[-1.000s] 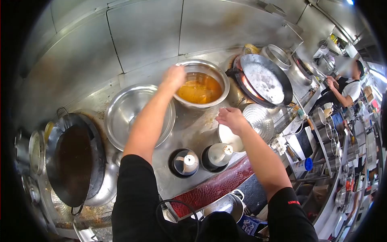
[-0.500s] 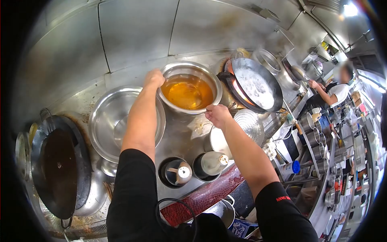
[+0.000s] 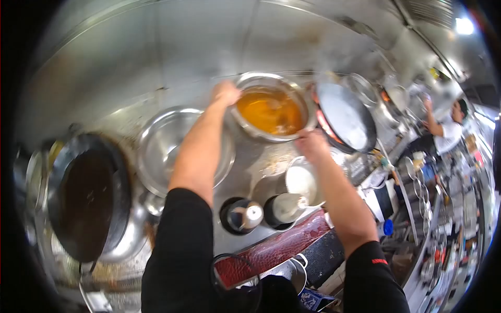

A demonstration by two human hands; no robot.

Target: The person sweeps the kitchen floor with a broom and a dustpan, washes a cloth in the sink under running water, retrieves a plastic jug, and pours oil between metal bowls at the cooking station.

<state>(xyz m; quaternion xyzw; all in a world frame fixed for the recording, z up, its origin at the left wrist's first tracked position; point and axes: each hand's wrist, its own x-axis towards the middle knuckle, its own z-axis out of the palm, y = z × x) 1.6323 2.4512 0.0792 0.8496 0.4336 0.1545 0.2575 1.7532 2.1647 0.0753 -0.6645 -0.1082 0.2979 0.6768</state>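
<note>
A steel bowl of orange-brown liquid is between my two hands near the back wall. My left hand is closed on the bowl's left rim. On the lower right rim, my right hand is closed, its fingers blurred by motion. An empty steel bowl sits to the left, partly behind my left forearm. Below my right hand stands a container of white contents. Two squeeze bottles, one dark and one pale, stand in round holders nearer me.
A wok of whitish, foamy liquid sits over flames at the right. At the far left is a wok of dark liquid. A red patterned strip runs along the front edge. Another person stands at the far right.
My right hand came to the bowl's rim, and my left hand closed on the other side. The liquid's surface has shifted. The view has moved, and the other person's arm is higher.
</note>
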